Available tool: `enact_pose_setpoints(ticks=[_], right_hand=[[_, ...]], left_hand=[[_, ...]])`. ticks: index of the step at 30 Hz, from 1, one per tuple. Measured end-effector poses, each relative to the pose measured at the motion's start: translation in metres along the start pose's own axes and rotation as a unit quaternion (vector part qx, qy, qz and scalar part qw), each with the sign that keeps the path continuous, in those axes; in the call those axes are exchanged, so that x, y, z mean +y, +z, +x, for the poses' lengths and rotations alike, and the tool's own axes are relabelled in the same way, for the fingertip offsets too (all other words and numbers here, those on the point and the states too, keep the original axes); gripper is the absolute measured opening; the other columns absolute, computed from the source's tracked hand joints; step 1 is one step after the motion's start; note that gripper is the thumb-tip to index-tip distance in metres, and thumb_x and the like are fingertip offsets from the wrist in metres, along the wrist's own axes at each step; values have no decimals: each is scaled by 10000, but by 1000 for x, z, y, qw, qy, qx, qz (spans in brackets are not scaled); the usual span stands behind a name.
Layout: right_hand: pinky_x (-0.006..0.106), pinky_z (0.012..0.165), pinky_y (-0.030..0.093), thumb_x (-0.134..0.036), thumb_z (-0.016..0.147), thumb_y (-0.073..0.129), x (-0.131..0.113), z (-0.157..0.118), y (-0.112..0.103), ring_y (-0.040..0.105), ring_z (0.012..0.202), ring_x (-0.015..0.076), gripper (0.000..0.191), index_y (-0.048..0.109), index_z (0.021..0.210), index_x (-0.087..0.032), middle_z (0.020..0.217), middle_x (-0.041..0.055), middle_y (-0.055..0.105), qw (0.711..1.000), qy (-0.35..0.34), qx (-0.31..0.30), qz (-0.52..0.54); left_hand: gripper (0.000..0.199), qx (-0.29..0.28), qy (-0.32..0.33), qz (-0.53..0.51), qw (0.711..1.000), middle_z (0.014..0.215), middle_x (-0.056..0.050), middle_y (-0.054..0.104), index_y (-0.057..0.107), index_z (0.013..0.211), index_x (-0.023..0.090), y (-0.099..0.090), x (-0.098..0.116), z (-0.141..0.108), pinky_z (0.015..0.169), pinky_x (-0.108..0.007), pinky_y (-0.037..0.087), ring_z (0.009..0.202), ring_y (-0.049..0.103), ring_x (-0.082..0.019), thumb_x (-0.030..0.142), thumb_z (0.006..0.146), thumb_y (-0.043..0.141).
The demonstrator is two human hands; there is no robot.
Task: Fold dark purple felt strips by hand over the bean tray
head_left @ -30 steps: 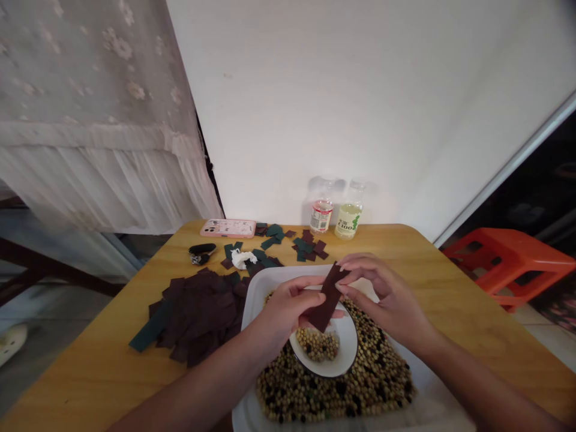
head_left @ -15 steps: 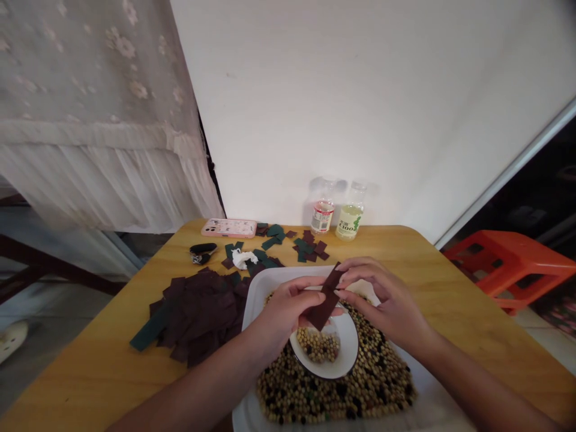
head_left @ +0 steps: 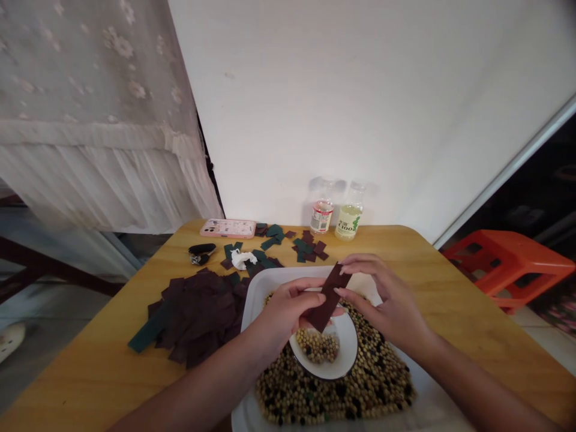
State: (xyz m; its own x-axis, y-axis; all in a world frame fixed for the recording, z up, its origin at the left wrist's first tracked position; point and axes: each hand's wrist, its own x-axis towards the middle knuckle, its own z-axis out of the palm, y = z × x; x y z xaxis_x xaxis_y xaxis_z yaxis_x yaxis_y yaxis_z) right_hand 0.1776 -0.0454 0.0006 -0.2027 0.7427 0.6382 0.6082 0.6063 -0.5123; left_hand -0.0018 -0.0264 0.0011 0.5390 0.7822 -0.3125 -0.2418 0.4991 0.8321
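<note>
A white tray (head_left: 258, 294) occupies the near side of the wooden table (head_left: 90, 354) and contains a layer of tan and black beads (head_left: 360, 396). A white bowl (head_left: 347, 357) rests on this layer and holds a smaller batch of bead-like pieces (head_left: 317, 346).

Above the bowl, a dark brown strip (head_left: 330, 298) is held at a tilt between both hands. The left hand (head_left: 292, 304) clamps the lower part, thumb on top and fingers beneath. The right hand (head_left: 380, 294) has its thumb and fingertips at the upper end, slightly parted along the edge.

Left of the tray lies a pile of dark strips (head_left: 207, 306), with a teal strip (head_left: 148, 330) projecting from its near left side. Farther back are a keyring (head_left: 201, 253), a crumpled white item (head_left: 243, 259) and scattered small dark pieces (head_left: 306, 246). At the far edge, a pink-cased phone (head_left: 228, 228) lies flat; a red-labelled bottle (head_left: 321, 217) and a green-labelled bottle (head_left: 348, 221) stand upright near the wall (head_left: 337, 90).
</note>
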Motion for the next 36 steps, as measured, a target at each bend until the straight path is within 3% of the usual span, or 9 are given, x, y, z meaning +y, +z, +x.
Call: enact_pose_setpoints(ticks=[4, 7, 10, 15, 23, 28, 32, 36], right_hand=[[428, 904, 411, -237, 759, 608, 1, 0, 1, 524, 1027, 229, 377, 449, 1100, -256, 1003, 48, 597, 999, 22, 21, -20], [429, 921, 398, -221, 768, 604, 1, -1, -1, 512, 1065, 230, 377, 454, 1113, -260, 884, 20, 662, 999, 9, 15, -27], [405, 840, 460, -199, 773, 600, 1, -3, -2, 577, 970, 221, 336, 486, 1082, -266, 775, 1, 692, 999, 2, 23, -32], [347, 670, 531, -208, 775, 597, 0, -5, -1, 658, 775, 196, 336, 478, 1083, -274, 796, -3, 704, 999, 48, 4, -4], [243, 394, 457, -265, 749, 633, -1, -4, 3, 651, 547, 154, 264, 459, 947, -253, 695, -7, 709, 995, 69, 62, 42], [247, 358, 419, -293, 751, 627, -4, -6, 3, 610, 453, 138, 227, 434, 862, -246, 674, -4, 709, 994, 86, 53, 44], [243, 365, 426, -287, 758, 619, -7, -10, 4, 637, 499, 150, 230, 404, 829, -250, 678, -4, 711, 994, 87, 30, 59], [222, 382, 449, -253, 751, 628, -7, -11, 4, 655, 541, 145, 253, 378, 789, -247, 709, -3, 708, 994, 79, 45, 63]], left_hand=[[393, -3, 4, -4, 1000, 857, -110, 688, 600, 1006, 120, 0, 0, 1, 608, -257, 478, 749, 661, -224, 215, 631, 667], [376, -5, 9, -7, 1000, 860, -105, 689, 607, 1001, 126, 0, 0, 1, 614, -254, 475, 744, 662, -217, 213, 639, 662], [364, -13, 14, -8, 1000, 864, -105, 688, 617, 995, 131, 0, -1, 2, 602, -250, 469, 735, 662, -214, 213, 643, 657], [360, -26, 25, -9, 999, 877, -100, 686, 620, 1016, 146, -1, -1, 2, 619, -254, 465, 744, 661, -207, 217, 664, 645], [329, -36, 21, -6, 999, 895, -105, 684, 630, 993, 148, -1, -3, 0, 605, -240, 467, 761, 659, -210, 214, 672, 643], [308, -46, 17, -16, 999, 845, -103, 693, 647, 956, 137, 0, -3, 0, 639, -254, 474, 796, 652, -213, 211, 657, 659], [296, -64, 22, -20, 998, 851, -97, 695, 657, 948, 128, 0, -5, 1, 745, -266, 469, 801, 652, -190, 203, 662, 669], [274, -79, 15, -22, 997, 853, -107, 695, 660, 941, 107, -2, -6, 1, 790, -269, 463, 815, 649, -184, 186, 679, 659]])
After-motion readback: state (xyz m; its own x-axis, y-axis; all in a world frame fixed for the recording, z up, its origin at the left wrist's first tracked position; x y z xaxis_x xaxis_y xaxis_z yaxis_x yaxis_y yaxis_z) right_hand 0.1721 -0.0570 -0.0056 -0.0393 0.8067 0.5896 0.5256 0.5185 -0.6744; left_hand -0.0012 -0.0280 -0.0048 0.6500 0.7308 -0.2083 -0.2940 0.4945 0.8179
